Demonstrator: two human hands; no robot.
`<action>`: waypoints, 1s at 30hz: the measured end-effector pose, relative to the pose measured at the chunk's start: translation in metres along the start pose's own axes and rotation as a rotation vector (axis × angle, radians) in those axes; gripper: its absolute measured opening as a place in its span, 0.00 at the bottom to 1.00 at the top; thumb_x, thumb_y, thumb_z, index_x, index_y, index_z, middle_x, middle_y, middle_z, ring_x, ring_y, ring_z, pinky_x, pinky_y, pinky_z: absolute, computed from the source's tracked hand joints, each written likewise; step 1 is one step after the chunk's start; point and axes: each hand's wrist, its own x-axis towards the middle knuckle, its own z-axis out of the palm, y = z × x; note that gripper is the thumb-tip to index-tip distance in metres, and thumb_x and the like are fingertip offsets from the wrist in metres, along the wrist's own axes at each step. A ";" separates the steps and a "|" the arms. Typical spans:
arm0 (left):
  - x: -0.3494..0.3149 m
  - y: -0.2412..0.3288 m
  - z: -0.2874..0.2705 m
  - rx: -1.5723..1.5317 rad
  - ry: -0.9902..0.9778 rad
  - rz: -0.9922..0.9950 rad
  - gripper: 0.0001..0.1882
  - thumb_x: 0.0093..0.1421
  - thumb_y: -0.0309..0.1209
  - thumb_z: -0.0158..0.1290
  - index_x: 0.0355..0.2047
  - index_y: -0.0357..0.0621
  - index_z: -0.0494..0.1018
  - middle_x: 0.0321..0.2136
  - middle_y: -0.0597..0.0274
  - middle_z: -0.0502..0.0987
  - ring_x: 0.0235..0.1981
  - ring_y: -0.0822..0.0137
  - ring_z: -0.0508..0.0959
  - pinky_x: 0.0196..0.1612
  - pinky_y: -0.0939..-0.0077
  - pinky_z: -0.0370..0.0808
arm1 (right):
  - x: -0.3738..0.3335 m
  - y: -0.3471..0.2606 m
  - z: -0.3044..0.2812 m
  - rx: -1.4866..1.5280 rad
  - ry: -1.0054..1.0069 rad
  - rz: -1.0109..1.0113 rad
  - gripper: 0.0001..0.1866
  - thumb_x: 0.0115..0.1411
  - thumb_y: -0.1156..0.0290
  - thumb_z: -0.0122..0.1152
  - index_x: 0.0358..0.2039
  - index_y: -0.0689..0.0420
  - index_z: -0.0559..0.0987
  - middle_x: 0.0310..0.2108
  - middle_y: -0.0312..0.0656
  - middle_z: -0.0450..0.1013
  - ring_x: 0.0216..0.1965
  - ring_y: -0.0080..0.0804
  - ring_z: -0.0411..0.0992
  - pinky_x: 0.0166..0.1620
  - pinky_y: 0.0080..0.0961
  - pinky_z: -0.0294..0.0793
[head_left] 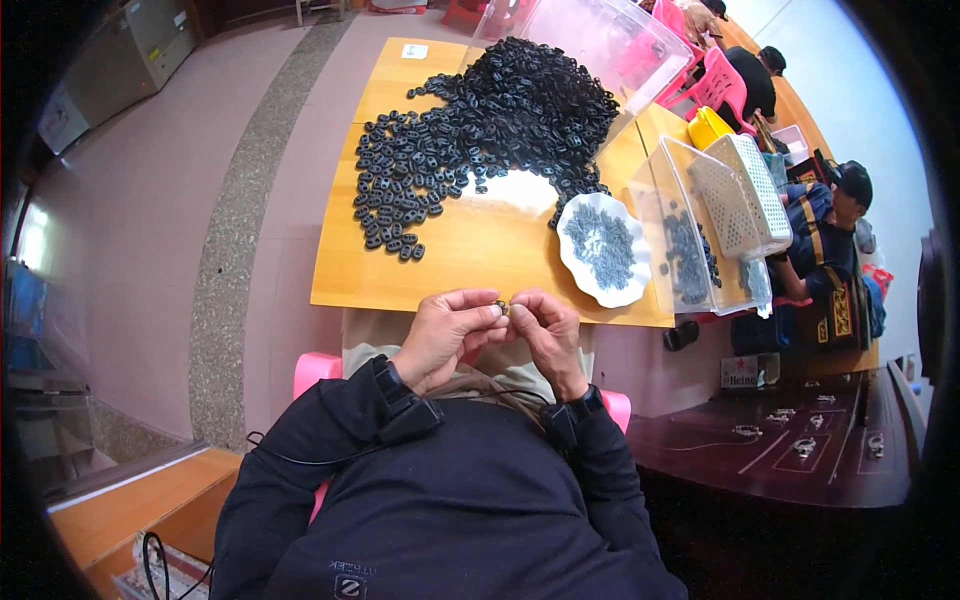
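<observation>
Just off the near edge of the wooden table, my left hand [440, 338] and my right hand [550, 338] meet in front of my body. Thumb and forefinger of each are pinched on one small dark piece [503, 307] with a yellowish glint; its exact kind is too small to make out. Beyond them lies a big heap of black oval pieces with two holes each [545, 95], and a looser spread of the same pieces [400, 185] reaches toward the left edge. To the right of it stands a white scalloped plate [570, 262] holding many small grey slivers.
A clear plastic bin [645, 50] lies behind the heap. Right of the plate is a clear box [690, 250] with black pieces, beside a white perforated basket [745, 195]. A yellow bowl [708, 127] sits farther back. Other people [825, 225] sit along the right side.
</observation>
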 end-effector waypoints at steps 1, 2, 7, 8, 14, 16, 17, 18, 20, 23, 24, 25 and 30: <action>0.001 -0.001 -0.002 -0.004 0.000 -0.003 0.12 0.60 0.21 0.53 0.45 0.31 0.70 0.35 0.55 0.78 0.35 0.68 0.80 0.40 0.79 0.81 | 0.000 0.000 0.000 -0.014 -0.010 -0.005 0.05 0.63 0.76 0.56 0.35 0.65 0.75 0.30 0.34 0.71 0.26 0.17 0.71 0.30 0.14 0.73; 0.001 -0.002 -0.003 -0.007 0.001 -0.006 0.12 0.60 0.21 0.53 0.45 0.31 0.70 0.35 0.55 0.78 0.35 0.68 0.80 0.40 0.79 0.81 | 0.000 0.000 0.000 -0.027 -0.020 -0.009 0.05 0.63 0.76 0.56 0.35 0.65 0.75 0.30 0.35 0.71 0.26 0.18 0.71 0.30 0.14 0.73; 0.001 -0.001 -0.004 -0.001 0.022 -0.021 0.11 0.60 0.21 0.53 0.43 0.32 0.71 0.35 0.55 0.78 0.35 0.68 0.80 0.40 0.79 0.81 | -0.001 0.001 0.001 -0.026 -0.012 0.003 0.05 0.63 0.77 0.56 0.36 0.66 0.75 0.31 0.36 0.72 0.26 0.19 0.71 0.31 0.15 0.73; 0.001 0.000 -0.003 -0.008 0.015 -0.024 0.10 0.60 0.21 0.53 0.42 0.32 0.71 0.35 0.56 0.78 0.35 0.68 0.81 0.40 0.79 0.81 | -0.001 0.002 0.001 -0.021 -0.012 -0.006 0.05 0.63 0.77 0.56 0.36 0.66 0.75 0.32 0.37 0.72 0.26 0.19 0.72 0.31 0.15 0.73; 0.002 -0.001 -0.002 -0.021 0.032 -0.017 0.09 0.60 0.21 0.53 0.41 0.33 0.71 0.34 0.56 0.78 0.34 0.68 0.81 0.40 0.79 0.81 | 0.000 0.006 0.000 0.027 -0.002 -0.022 0.05 0.63 0.77 0.56 0.36 0.67 0.75 0.34 0.39 0.71 0.27 0.20 0.72 0.30 0.15 0.73; 0.002 -0.001 -0.002 -0.031 0.037 -0.009 0.09 0.60 0.20 0.53 0.41 0.31 0.71 0.33 0.55 0.78 0.33 0.68 0.81 0.39 0.78 0.82 | 0.000 0.006 0.000 0.012 -0.008 -0.014 0.05 0.63 0.77 0.56 0.36 0.67 0.75 0.34 0.39 0.71 0.27 0.20 0.72 0.31 0.15 0.73; 0.002 -0.001 -0.002 -0.041 0.042 -0.002 0.10 0.59 0.20 0.53 0.41 0.29 0.70 0.33 0.53 0.78 0.32 0.67 0.81 0.38 0.77 0.82 | 0.000 0.005 0.001 -0.003 -0.014 -0.006 0.05 0.62 0.78 0.56 0.35 0.67 0.75 0.34 0.39 0.71 0.27 0.20 0.71 0.31 0.15 0.73; 0.002 -0.001 -0.002 -0.041 0.043 -0.001 0.10 0.59 0.20 0.53 0.41 0.29 0.70 0.33 0.53 0.78 0.32 0.67 0.81 0.38 0.77 0.82 | 0.000 0.005 0.001 -0.003 -0.014 -0.006 0.05 0.62 0.78 0.56 0.35 0.67 0.75 0.34 0.39 0.71 0.27 0.20 0.71 0.31 0.15 0.73; 0.002 -0.001 -0.002 -0.044 0.034 -0.009 0.10 0.59 0.20 0.53 0.41 0.30 0.70 0.32 0.54 0.78 0.31 0.68 0.81 0.38 0.78 0.82 | 0.000 0.004 0.002 -0.035 -0.011 -0.042 0.04 0.62 0.78 0.56 0.35 0.67 0.76 0.33 0.38 0.72 0.26 0.19 0.71 0.30 0.15 0.73; 0.001 -0.002 -0.002 -0.024 0.039 -0.003 0.10 0.60 0.20 0.53 0.41 0.30 0.70 0.32 0.54 0.78 0.31 0.68 0.81 0.37 0.78 0.82 | 0.000 0.006 0.001 -0.052 -0.004 -0.031 0.04 0.62 0.79 0.56 0.34 0.66 0.76 0.31 0.37 0.72 0.26 0.19 0.72 0.30 0.14 0.73; 0.001 -0.002 -0.002 -0.024 0.038 -0.004 0.10 0.60 0.20 0.53 0.41 0.30 0.70 0.32 0.54 0.78 0.31 0.68 0.81 0.37 0.78 0.82 | 0.000 0.005 0.001 -0.052 -0.003 -0.031 0.04 0.62 0.79 0.56 0.34 0.66 0.76 0.31 0.37 0.72 0.26 0.19 0.72 0.30 0.14 0.73; 0.002 -0.002 -0.002 -0.017 0.043 -0.005 0.10 0.60 0.20 0.53 0.41 0.30 0.70 0.32 0.54 0.78 0.31 0.69 0.81 0.37 0.78 0.82 | 0.000 0.005 0.001 -0.060 -0.005 -0.040 0.04 0.62 0.79 0.56 0.34 0.66 0.76 0.31 0.37 0.72 0.26 0.19 0.72 0.30 0.14 0.73; 0.002 -0.003 -0.003 0.005 0.054 0.003 0.10 0.60 0.21 0.53 0.42 0.30 0.70 0.32 0.54 0.78 0.31 0.69 0.81 0.35 0.79 0.82 | 0.000 0.003 0.002 -0.064 -0.002 -0.039 0.04 0.61 0.79 0.57 0.33 0.67 0.77 0.30 0.37 0.73 0.26 0.19 0.72 0.30 0.14 0.74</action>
